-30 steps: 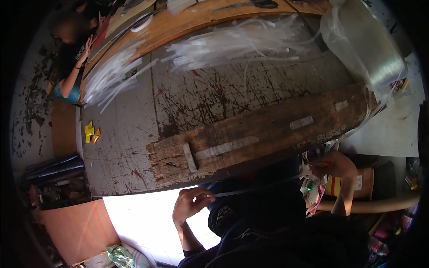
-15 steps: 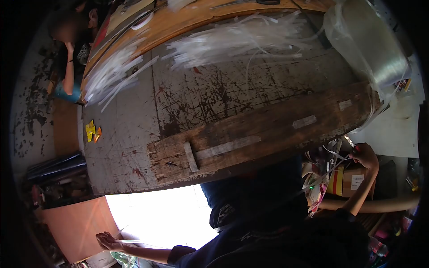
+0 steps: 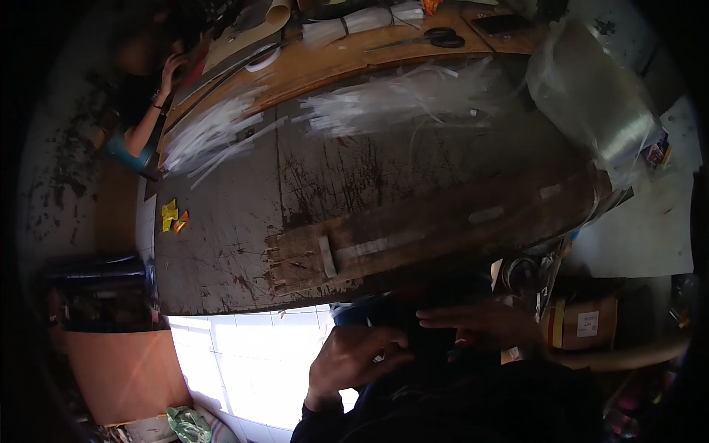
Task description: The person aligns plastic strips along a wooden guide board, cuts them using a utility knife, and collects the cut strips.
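Note:
My left hand (image 3: 354, 360) is in front of my body below the table edge, its fingers curled in a pinch. A small pale piece of plastic strip (image 3: 379, 357) shows between thumb and fingers. Facing it is my right hand (image 3: 487, 325), a short distance to the right. Two of its fingers stretch toward the left; the others are bent around a small thing with a reddish spot (image 3: 460, 342), too dark to name. Just beyond the hands lies a worn wooden board (image 3: 436, 221) with a short crosspiece (image 3: 327, 256) and tape patches.
On the scratched table (image 3: 221, 244) lie piles of clear plastic strips (image 3: 399, 100) (image 3: 214, 133) and yellow wrappers (image 3: 169, 215). A roll of clear plastic (image 3: 598, 96) stands at the right. Scissors (image 3: 443, 38) lie at the back. Another person's hand (image 3: 171, 70) is at far left.
My hands were spread wide apart to both sides, with a pale strip stretched between them. Now both have come together in front of my body. The view has shifted slightly.

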### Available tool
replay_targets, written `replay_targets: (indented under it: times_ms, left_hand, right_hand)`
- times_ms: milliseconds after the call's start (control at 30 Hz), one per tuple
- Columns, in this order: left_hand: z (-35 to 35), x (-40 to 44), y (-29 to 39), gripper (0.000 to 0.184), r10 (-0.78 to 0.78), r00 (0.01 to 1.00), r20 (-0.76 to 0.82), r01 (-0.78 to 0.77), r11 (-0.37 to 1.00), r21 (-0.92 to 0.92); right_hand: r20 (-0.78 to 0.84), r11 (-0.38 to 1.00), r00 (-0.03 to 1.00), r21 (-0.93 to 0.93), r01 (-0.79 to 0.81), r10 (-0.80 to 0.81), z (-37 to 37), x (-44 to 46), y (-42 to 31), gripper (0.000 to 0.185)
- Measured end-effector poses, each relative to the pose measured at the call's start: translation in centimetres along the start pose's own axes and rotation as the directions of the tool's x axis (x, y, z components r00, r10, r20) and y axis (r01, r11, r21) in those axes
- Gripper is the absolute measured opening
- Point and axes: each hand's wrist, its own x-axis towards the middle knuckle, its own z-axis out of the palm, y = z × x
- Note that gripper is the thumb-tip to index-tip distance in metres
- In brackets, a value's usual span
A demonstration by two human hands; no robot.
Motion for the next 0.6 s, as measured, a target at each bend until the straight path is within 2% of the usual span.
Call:
replay_targets:
  times_ms: [33, 100, 133, 200, 233, 267, 300, 333, 367, 400, 433, 467, 533, 600]
  left_hand:
    - [0.6, 1.2, 0.5, 0.019, 0.009, 1.000, -0.004, -0.009, 1.000, 0.006]
    - [1.1, 2.6, 1.1, 0.020, -0.036, 0.988, -0.149, 0.058, 0.988, 0.144]
    - [0.8, 2.7, 1.1, 0.020, -0.027, 0.988, -0.152, 0.050, 0.987, 0.151]
    - [0.0, 2.8, 1.1, 0.025, 0.014, 0.990, -0.142, -0.004, 0.998, 0.069]
    - [-0.8, 1.9, 1.0, 0.026, -0.125, 0.989, -0.078, 0.125, 0.992, -0.003]
    - [-2.0, 0.8, -0.3, 0.021, -0.069, 0.997, -0.018, 0.070, 0.996, 0.056]
    - [-3.6, -0.3, -0.8, 0.017, -0.064, 0.998, 0.019, 0.062, 0.994, 0.087]
    - [-5.2, -2.4, -1.7, 0.015, -0.145, 0.989, 0.037, 0.137, 0.978, 0.159]
    - [-7.1, -4.5, -2.4, 0.012, -0.291, 0.957, 0.016, 0.283, 0.941, 0.185]
    - [-9.1, -6.7, -3.5, 0.011, -0.367, 0.925, 0.098, 0.366, 0.930, 0.027]
    - [-10.5, -9.0, -4.3, 0.011, -0.363, 0.926, 0.107, 0.363, 0.932, 0.022]
    - [-11.7, -11.2, -5.2, 0.012, -0.411, 0.908, 0.086, 0.415, 0.909, -0.036]
    - [-13.7, -14.9, -6.6, 0.012, -0.508, 0.859, 0.057, 0.511, 0.847, -0.149]
    - [-15.1, -17.4, -6.8, 0.011, -0.467, 0.884, 0.004, 0.450, 0.851, -0.270]
  right_hand:
    - [-0.003, 1.000, 1.000, -0.009, 0.006, -0.006, 0.5, 0.6, -0.6, 0.035]
    - [0.119, 0.997, 0.992, 0.075, 0.032, -0.041, 0.9, 1.2, -1.4, 0.025]
    - [0.115, 0.997, 0.992, 0.067, 0.040, -0.048, 0.4, 1.1, -1.6, 0.025]
    - [-0.020, 0.983, 0.999, -0.178, -0.053, 0.050, -1.6, -0.3, -2.2, 0.022]
    - [-0.055, 0.983, 0.998, -0.182, -0.035, 0.026, -3.2, -1.7, -2.1, 0.023]
    - [-0.089, 0.982, 0.996, -0.186, -0.020, 0.004, -5.2, -3.4, -2.0, 0.024]
    - [-0.169, 0.966, 0.982, -0.254, 0.040, -0.085, -7.0, -5.1, -2.4, 0.026]
    - [-0.272, 0.969, 0.958, -0.248, 0.025, -0.094, -8.5, -7.5, -1.6, 0.022]
    - [-0.373, 0.971, 0.922, -0.238, 0.011, -0.102, -10.0, -10.0, -0.9, 0.018]
    - [-0.439, 0.977, 0.898, -0.183, -0.111, 0.020, -11.1, -11.9, -1.5, 0.016]
    - [-0.483, 0.936, 0.862, -0.207, -0.284, 0.155, -12.1, -14.5, -0.8, 0.017]
    - [-0.539, 0.918, 0.828, -0.230, -0.323, 0.156, -12.7, -16.1, 0.0, 0.018]
    - [-0.594, 0.942, 0.779, -0.100, -0.319, 0.201, -13.4, -19.0, 1.0, 0.020]
    - [-0.636, 0.948, 0.735, -0.019, -0.317, 0.233, -13.7, -21.9, 2.0, 0.021]
